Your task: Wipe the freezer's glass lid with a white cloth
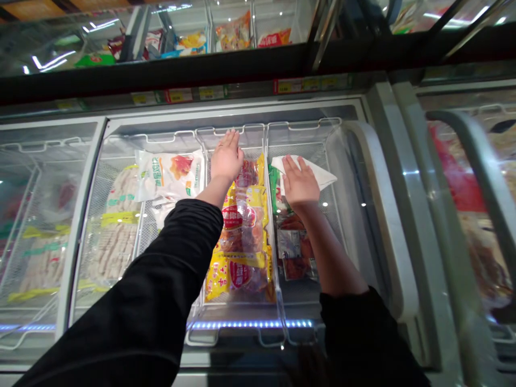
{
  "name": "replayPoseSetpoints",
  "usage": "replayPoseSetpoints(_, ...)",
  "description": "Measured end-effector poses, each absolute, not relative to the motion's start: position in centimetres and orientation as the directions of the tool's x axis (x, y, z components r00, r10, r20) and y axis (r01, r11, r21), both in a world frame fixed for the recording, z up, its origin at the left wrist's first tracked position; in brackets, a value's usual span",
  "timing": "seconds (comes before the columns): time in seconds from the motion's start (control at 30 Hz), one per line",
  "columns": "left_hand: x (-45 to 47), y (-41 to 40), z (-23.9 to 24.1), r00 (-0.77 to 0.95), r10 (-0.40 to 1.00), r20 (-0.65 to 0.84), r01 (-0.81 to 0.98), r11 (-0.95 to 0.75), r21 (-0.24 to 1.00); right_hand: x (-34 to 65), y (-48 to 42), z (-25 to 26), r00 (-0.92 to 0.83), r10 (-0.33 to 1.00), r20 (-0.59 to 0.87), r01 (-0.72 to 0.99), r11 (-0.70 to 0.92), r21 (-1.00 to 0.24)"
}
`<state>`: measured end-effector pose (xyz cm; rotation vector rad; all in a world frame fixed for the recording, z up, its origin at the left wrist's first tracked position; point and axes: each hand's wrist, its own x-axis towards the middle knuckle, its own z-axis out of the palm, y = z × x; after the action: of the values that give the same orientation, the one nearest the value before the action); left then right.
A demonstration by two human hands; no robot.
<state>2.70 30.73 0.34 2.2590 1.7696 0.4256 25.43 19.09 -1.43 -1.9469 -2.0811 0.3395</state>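
I look down onto a chest freezer with a sliding glass lid (169, 177). My left hand (227, 157) lies flat on the glass, fingers stretched out together toward the far frame, above the middle wire basket. My right hand (299, 183) presses flat on a white cloth (318, 172) spread on the glass over the right basket. Under the glass, yellow-and-red packets of meat (242, 236) fill the middle basket. A white bag with an orange picture (169, 174) lies in the left basket. Red and green packets (292, 247) sit in the right one.
The freezer's grey frame (387, 215) curves along the right, with another glass-lidded freezer (475, 215) beyond it. A black shelf edge with yellow price tags (177, 95) runs across the back. Above it an upper case holds more packets (234, 32). A blue light strip (250, 324) glows at the near edge.
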Motion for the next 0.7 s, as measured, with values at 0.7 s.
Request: replayPoseSetpoints(0.7,4.5,15.6,1.3,0.357,0.934,-0.019,0.905,-0.341,0.254,21.6,17.9,-0.3,-0.149,0.987,0.057,0.928,0.16,-0.335)
